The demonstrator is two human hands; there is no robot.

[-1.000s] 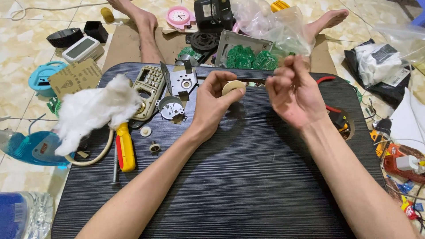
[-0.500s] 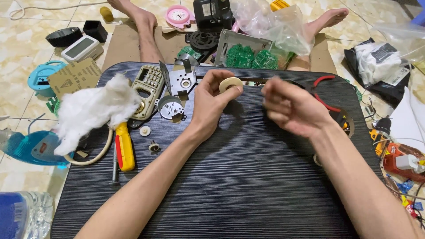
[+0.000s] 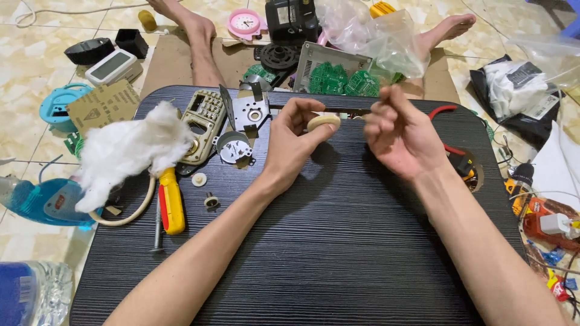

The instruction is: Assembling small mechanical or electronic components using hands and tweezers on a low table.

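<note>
- The left hand [image 3: 296,142] pinches a small cream disc [image 3: 323,122] between thumb and fingertips, held above the black desk [image 3: 338,253], flat faces up and down.
- The right hand [image 3: 402,133] hovers just right of the disc, fingers loosely curled, holding nothing visible.
- A clear bag [image 3: 374,36] lies beyond green circuit boards [image 3: 341,78]; its contents cannot be told.

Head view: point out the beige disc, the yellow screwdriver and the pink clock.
beige disc [image 3: 323,122], head view, on its rim, between the left hand's fingertips
yellow screwdriver [image 3: 171,202], head view, middle of its handle
pink clock [image 3: 244,22], head view, its face
</note>
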